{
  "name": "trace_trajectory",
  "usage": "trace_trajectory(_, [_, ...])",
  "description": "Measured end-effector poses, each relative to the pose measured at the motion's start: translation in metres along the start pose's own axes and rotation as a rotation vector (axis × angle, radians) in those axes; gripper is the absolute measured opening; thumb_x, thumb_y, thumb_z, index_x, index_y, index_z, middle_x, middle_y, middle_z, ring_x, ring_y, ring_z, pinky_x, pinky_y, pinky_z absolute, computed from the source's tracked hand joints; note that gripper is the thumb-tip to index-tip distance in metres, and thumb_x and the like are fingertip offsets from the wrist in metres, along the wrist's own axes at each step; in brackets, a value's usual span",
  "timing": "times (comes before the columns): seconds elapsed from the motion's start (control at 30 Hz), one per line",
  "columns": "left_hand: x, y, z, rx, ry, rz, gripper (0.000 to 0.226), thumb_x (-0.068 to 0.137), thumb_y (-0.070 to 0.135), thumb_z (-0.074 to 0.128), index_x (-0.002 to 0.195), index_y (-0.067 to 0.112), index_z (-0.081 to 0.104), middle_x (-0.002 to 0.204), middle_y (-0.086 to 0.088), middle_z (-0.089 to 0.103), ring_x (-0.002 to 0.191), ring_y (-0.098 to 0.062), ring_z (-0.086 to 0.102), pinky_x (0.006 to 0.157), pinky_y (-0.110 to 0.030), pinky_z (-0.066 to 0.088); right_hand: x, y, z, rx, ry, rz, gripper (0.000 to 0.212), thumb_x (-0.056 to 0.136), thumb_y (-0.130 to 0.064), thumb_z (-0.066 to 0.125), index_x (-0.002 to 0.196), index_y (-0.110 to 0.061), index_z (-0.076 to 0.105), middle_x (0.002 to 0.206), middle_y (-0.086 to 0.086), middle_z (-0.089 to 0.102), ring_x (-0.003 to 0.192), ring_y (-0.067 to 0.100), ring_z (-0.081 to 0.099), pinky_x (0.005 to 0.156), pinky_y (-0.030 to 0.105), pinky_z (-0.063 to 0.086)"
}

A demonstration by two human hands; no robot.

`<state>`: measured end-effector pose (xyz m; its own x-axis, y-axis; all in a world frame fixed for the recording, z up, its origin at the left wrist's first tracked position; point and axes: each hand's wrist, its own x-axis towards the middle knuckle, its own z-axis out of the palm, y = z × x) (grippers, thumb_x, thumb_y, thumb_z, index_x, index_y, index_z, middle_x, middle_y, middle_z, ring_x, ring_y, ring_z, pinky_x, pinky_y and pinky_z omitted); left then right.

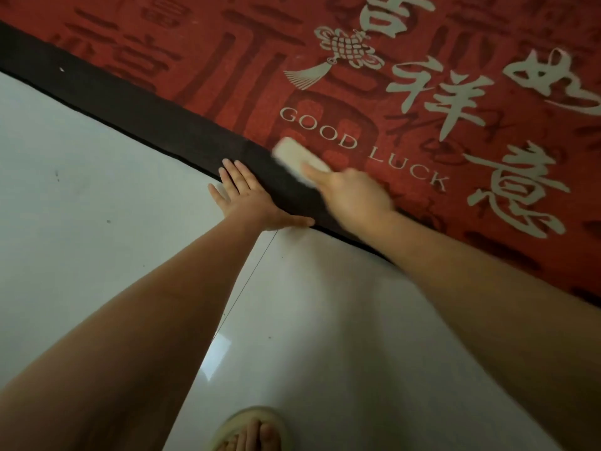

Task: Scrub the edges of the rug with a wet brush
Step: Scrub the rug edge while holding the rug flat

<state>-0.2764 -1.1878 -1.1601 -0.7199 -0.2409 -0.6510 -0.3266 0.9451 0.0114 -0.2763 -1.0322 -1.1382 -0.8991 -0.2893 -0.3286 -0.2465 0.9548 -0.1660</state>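
Dark border of the rug [146, 109] wants short firm strokes, so right hand [354, 196] grips the brush [299, 157] while flat, spread left hand [250, 200] pins the edge.

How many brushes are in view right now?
1: the white brush, gripped by the right hand on the rug's dark border. Others may lie outside the frame.

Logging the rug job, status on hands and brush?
Left hand flat, straddling tile and black rug border. Right hand grips white scrub brush on that border. Nothing in the way.
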Motion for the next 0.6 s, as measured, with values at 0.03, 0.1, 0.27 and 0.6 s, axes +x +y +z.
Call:
trace_trajectory(0.03, [0.001,0.0,0.002,0.028,0.007,-0.016,0.159,0.055,0.085,0.068,0.144,0.001,-0.033,0.154,-0.017,-0.036,0.144,-0.03,-0.031,0.117,-0.056,-0.013,0.013,-0.029,0.003,0.049,-0.02,-0.041,0.058,0.1,-0.011,0.037,0.147,-0.042,0.026,0.102,0.017,0.063,0.091,0.036,0.064,0.067,0.039,0.043])
trace_trajectory(0.1, [0.006,-0.004,0.006,0.056,0.034,-0.023,0.144,0.07,0.077,0.063,0.143,0.0,-0.033,0.153,-0.017,-0.037,0.144,-0.03,-0.031,0.117,-0.059,-0.007,0.031,-0.065,0.008,0.091,0.004,-0.11,0.054,0.102,-0.013,0.033,0.148,-0.039,0.023,0.103,0.015,0.063,0.093,0.033,0.065,0.07,0.039,0.045])
trace_trajectory(0.27, [0.003,-0.012,0.01,-0.049,0.038,0.063,0.167,0.042,0.094,0.061,0.144,0.004,-0.035,0.152,-0.013,-0.042,0.142,-0.027,-0.035,0.115,-0.057,-0.012,-0.031,0.017,0.012,-0.065,-0.098,-0.138,0.07,0.097,-0.017,0.041,0.149,-0.05,0.007,0.094,0.014,0.065,0.086,0.036,0.065,0.068,0.041,0.047])
trace_trajectory(0.6, [0.007,-0.017,0.026,-0.04,0.133,-0.008,0.124,0.084,0.066,0.053,0.144,0.001,-0.034,0.152,-0.017,-0.04,0.144,-0.03,-0.031,0.119,-0.055,-0.005,0.034,-0.073,0.002,0.023,-0.009,-0.13,0.056,0.101,-0.017,0.037,0.151,-0.036,0.021,0.113,0.014,0.063,0.101,0.032,0.063,0.077,0.039,0.047])
